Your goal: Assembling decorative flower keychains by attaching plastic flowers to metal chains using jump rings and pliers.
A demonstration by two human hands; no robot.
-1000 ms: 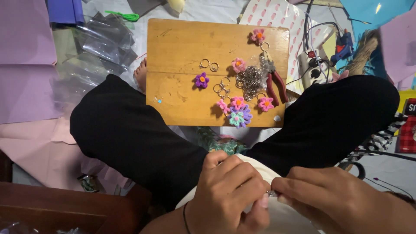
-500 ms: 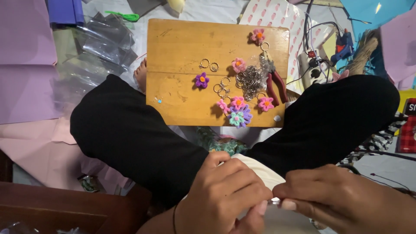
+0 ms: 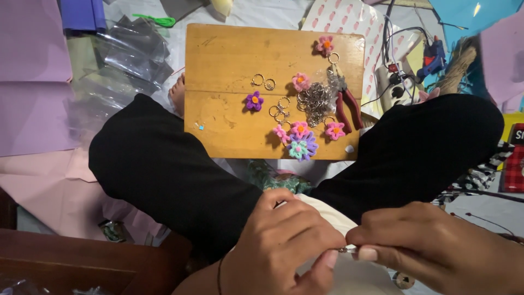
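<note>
Close in, at the bottom of the view: left hand (image 3: 284,248) and right hand (image 3: 436,251) pressed fingertip to fingertip over the lap, pinching a tiny metal piece (image 3: 347,249) between them, probably a small ring, though too small to tell for sure. Best kept low and steady against the cream cloth (image 3: 322,210) on the lap, so nothing drops far if the grip slips. Worth holding with the pads rather than the nails, and turning the wrists gently instead of pulling apart.

Further out, between the black-clad knees (image 3: 164,169): wooden board (image 3: 229,65) lying on the floor. On its right half, loose key rings (image 3: 263,82), a heap of chain and rings (image 3: 316,101), red-handled pliers (image 3: 346,104) just beside that heap, and fuzzy flowers in pink, purple and teal (image 3: 299,143). Pliers within easy reach if fingers alone prove too weak for the ring.

Beyond the board: clear plastic sleeves (image 3: 120,60) to the left, a blue glue gun (image 3: 434,57) and cables to the right, well apart from both hands.
</note>
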